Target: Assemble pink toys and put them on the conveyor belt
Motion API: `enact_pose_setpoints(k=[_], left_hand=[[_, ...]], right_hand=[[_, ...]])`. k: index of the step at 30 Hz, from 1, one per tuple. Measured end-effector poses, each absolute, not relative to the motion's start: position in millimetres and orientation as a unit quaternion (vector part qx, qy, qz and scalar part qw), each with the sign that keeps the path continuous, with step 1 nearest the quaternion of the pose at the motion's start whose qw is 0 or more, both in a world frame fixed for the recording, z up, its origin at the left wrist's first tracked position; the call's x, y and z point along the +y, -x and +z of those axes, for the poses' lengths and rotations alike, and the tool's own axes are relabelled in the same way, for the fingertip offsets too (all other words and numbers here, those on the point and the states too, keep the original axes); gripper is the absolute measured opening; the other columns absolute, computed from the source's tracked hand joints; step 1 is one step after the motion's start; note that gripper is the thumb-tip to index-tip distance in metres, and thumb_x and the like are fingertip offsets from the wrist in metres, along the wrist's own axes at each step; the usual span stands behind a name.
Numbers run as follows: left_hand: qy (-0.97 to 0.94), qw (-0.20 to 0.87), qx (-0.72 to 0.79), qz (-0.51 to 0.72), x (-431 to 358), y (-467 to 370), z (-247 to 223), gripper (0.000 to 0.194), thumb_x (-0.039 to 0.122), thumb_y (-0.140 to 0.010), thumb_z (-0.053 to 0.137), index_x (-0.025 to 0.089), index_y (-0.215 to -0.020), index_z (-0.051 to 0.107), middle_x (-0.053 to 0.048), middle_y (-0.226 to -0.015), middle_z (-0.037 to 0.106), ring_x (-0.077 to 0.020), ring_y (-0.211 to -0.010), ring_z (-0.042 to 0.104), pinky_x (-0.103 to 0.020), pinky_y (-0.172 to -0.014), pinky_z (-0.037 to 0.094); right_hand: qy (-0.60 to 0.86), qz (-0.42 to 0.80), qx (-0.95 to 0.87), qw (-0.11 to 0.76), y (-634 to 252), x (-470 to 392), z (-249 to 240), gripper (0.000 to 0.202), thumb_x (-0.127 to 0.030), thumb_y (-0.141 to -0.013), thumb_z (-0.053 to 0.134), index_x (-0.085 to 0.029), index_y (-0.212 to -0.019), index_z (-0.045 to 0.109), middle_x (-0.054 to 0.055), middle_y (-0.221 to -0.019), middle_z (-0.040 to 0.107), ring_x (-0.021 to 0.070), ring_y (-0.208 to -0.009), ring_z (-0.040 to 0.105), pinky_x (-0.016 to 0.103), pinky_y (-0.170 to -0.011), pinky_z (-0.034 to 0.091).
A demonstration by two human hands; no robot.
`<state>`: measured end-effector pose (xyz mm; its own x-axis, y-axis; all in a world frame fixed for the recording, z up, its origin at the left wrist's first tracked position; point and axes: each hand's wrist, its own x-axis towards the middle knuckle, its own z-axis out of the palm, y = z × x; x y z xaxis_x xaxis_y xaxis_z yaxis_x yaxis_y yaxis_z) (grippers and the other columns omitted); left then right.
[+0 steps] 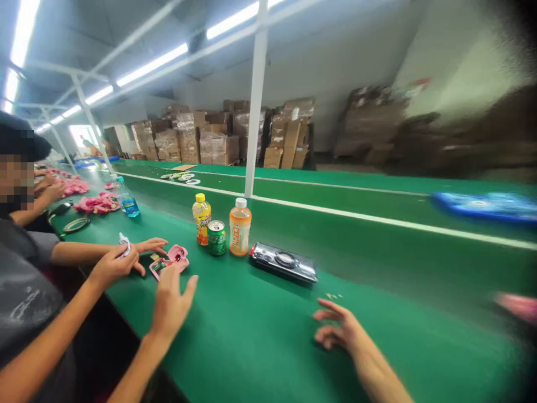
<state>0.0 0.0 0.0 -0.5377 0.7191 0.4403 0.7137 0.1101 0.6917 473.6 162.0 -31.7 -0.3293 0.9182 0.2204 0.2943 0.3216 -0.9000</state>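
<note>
Head view shows me my left hand (170, 302) spread open just short of one pink toy (170, 261) on the green table (260, 336), my right hand (335, 330) loosely curled and empty, then two bottles (240, 226), one can (217, 238) and one black device (284, 262).
</note>
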Motion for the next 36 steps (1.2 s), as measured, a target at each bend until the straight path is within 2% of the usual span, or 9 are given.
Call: enact_pose_setpoints(k=[5, 10, 14, 22, 27, 30, 32, 34, 36], left_hand=[[-0.474, -0.01, 0.761, 0.442, 0.8, 2.8, -16.3, 0.075, 0.058, -0.075, 0.075, 0.02, -0.135, 0.051, -0.017, -0.139, 0.059, -0.0391, -0.136, 0.053, -0.06, -0.113, 0.044], [-0.491, -0.026, 0.766, 0.414, 12.5, 11.0, -15.5, 0.075, 0.048, -0.072, 0.076, 0.017, -0.136, 0.05, -0.017, -0.131, 0.065, -0.0397, -0.126, 0.06, -0.06, -0.112, 0.043], [-0.517, -0.045, 0.758, 0.396, 13.0, 3.7, -13.5, 0.07, 0.041, -0.073, 0.076, 0.018, -0.135, 0.052, -0.014, -0.127, 0.067, -0.0349, -0.12, 0.064, -0.052, -0.107, 0.05], [-0.546, -0.076, 0.768, 0.327, -34.1, -168.3, -45.3, 0.076, 0.057, -0.086, 0.069, 0.019, -0.148, 0.047, -0.026, -0.155, 0.043, -0.0473, -0.127, 0.054, -0.064, -0.098, 0.047], [-0.625, -0.057, 0.698, 0.346, -59.1, -268.2, -56.7, 0.094, 0.072, -0.082, 0.068, 0.021, -0.156, 0.04, -0.028, -0.158, 0.039, -0.0493, -0.123, 0.055, -0.063, -0.091, 0.05], [-0.639, 0.003, 0.663, 0.389, -64.7, -257.6, -57.1, 0.078, 0.065, -0.093, 0.058, 0.022, -0.156, 0.041, -0.022, -0.151, 0.05, -0.0406, -0.124, 0.058, -0.055, -0.095, 0.053], [-0.638, 0.059, 0.644, 0.418, -63.6, -232.5, -53.4, 0.056, 0.052, -0.101, 0.049, 0.026, -0.151, 0.049, -0.015, -0.139, 0.061, -0.0344, -0.123, 0.061, -0.052, -0.101, 0.054], [-0.613, 0.099, 0.649, 0.439, -60.8, -207.7, -47.0, 0.047, 0.043, -0.102, 0.043, 0.026, -0.145, 0.054, -0.013, -0.134, 0.064, -0.0315, -0.119, 0.064, -0.05, -0.103, 0.055], [-0.59, 0.122, 0.659, 0.451, -58.1, -192.0, -41.1, 0.046, 0.041, -0.102, 0.041, 0.024, -0.14, 0.059, -0.014, -0.126, 0.067, -0.0309, -0.112, 0.068, -0.05, -0.101, 0.057]], right_hand=[[0.334, 0.437, -0.783, 0.289, -373.7, 129.4, -2.7, 0.05, -0.063, -0.091, 0.061, -0.022, -0.118, 0.069, 0.009, -0.096, 0.073, 0.0262, -0.091, 0.068, 0.042, -0.088, 0.056], [0.315, 0.522, -0.743, 0.275, -203.9, 132.4, 19.1, 0.05, -0.052, -0.097, 0.061, -0.018, -0.133, 0.06, 0.008, -0.105, 0.072, 0.0131, -0.058, 0.061, 0.028, -0.05, 0.052], [0.313, 0.549, -0.72, 0.288, -140.6, 132.4, 18.1, 0.035, -0.046, -0.103, 0.06, -0.015, -0.119, 0.063, 0.001, -0.088, 0.066, 0.0079, -0.057, 0.057, 0.021, -0.051, 0.05], [0.325, 0.575, -0.678, 0.322, -311.5, 88.6, -2.4, 0.059, -0.07, -0.087, 0.065, -0.018, -0.114, 0.068, -0.002, -0.073, 0.064, 0.012, -0.055, 0.057, 0.026, -0.052, 0.05], [0.422, 0.501, -0.676, 0.338, -440.9, 53.6, 6.4, 0.052, -0.063, -0.093, 0.061, -0.017, -0.116, 0.068, 0.002, -0.08, 0.068, 0.014, -0.06, 0.059, 0.028, -0.057, 0.053], [0.478, 0.344, -0.71, 0.387, -467.8, 36.5, 20.8, 0.043, -0.054, -0.099, 0.053, -0.018, -0.115, 0.069, 0.008, -0.095, 0.073, 0.0183, -0.067, 0.065, 0.033, -0.061, 0.057], [0.462, 0.192, -0.766, 0.404, -457.7, 23.0, 28.3, 0.034, -0.043, -0.104, 0.048, -0.02, -0.118, 0.068, 0.012, -0.11, 0.073, 0.0224, -0.087, 0.07, 0.036, -0.075, 0.06], [0.42, 0.093, -0.843, 0.323, -429.6, 10.1, 31.0, 0.029, -0.034, -0.103, 0.053, -0.021, -0.126, 0.065, 0.013, -0.116, 0.071, 0.0254, -0.103, 0.069, 0.038, -0.084, 0.059], [0.399, 0.064, -0.896, 0.185, -395.3, 1.7, 29.2, 0.027, -0.024, -0.097, 0.063, -0.018, -0.123, 0.065, 0.014, -0.109, 0.072, 0.0266, -0.095, 0.071, 0.036, -0.076, 0.06]])
